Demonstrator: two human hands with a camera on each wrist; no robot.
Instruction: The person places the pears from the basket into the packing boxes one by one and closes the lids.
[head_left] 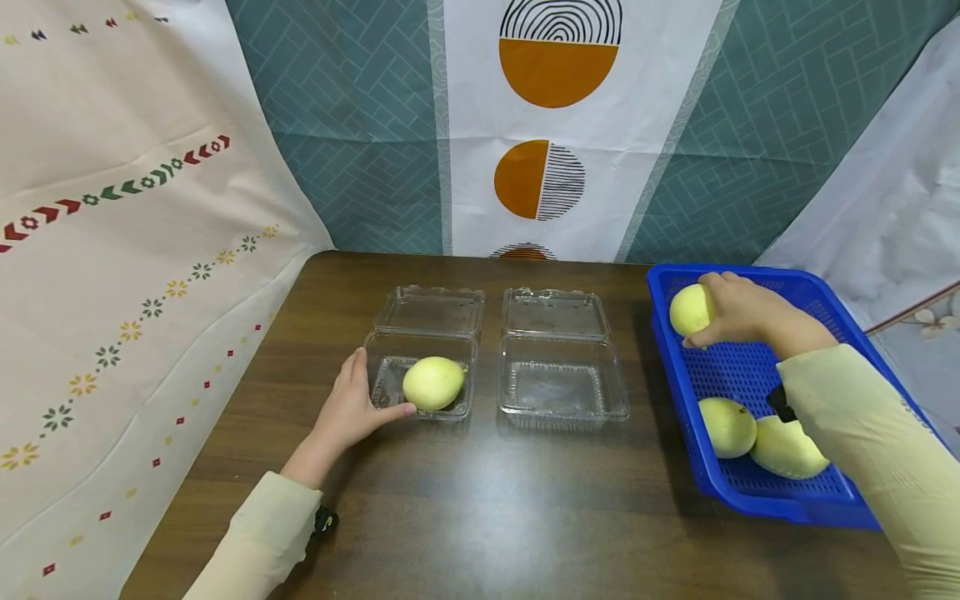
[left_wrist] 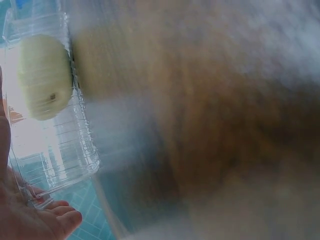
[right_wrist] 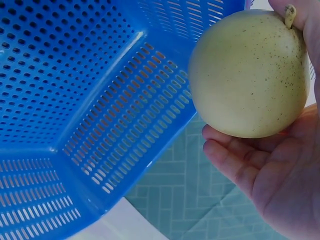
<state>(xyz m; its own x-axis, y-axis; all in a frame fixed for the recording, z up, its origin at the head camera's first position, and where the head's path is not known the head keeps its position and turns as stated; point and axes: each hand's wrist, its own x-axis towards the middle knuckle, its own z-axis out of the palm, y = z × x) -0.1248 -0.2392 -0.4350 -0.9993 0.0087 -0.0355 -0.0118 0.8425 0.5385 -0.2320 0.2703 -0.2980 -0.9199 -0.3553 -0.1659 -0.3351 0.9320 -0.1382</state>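
In the head view, my left hand rests against the left corner of a clear plastic clamshell box, fingers along its side and thumb near its front rim. Inside that box lies a pale yellow melon, which also shows through the plastic in the left wrist view. Over the far left part of a blue basket, my right hand grips another yellow melon. The right wrist view shows the stem and brown specks of this melon, with fingers curled beneath it.
A second clear clamshell box stands lid open, right of the first, with nothing in it. Two more melons, one rounder and one longer, lie in the basket's near end. Patterned cloths hang behind the wooden table.
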